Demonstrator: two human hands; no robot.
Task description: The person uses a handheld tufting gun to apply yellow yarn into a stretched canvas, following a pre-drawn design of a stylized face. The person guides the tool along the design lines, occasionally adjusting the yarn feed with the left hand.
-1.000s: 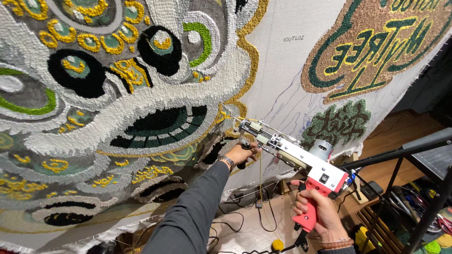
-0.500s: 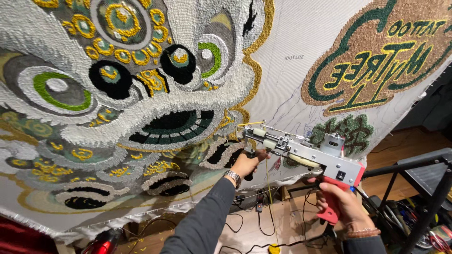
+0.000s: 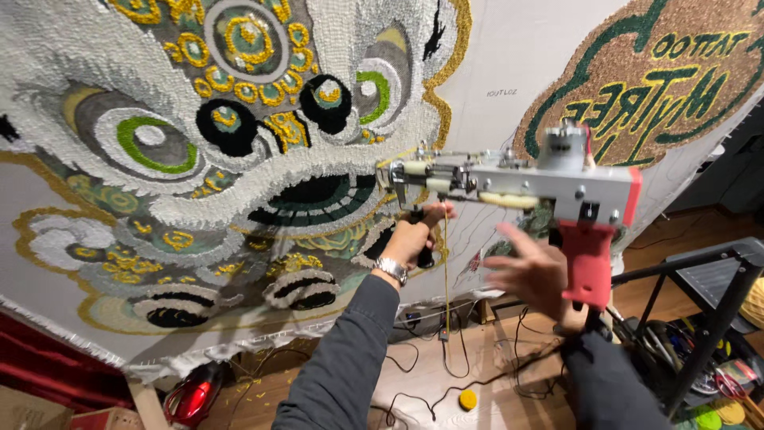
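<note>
A: Your left hand is wrapped tight round the front handle of the tufting gun, right?

B: Yep, nose against the cloth, just beside the lion rug. Your right hand is wide open, fingers spread, beside the red grip, a bit blurry.

A: Yellow yarn dangles underneath.

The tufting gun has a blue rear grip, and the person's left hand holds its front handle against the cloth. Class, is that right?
Not quite: in the head view the tufting gun has a red rear grip, not blue. The left hand does hold its front handle against the cloth.
</note>
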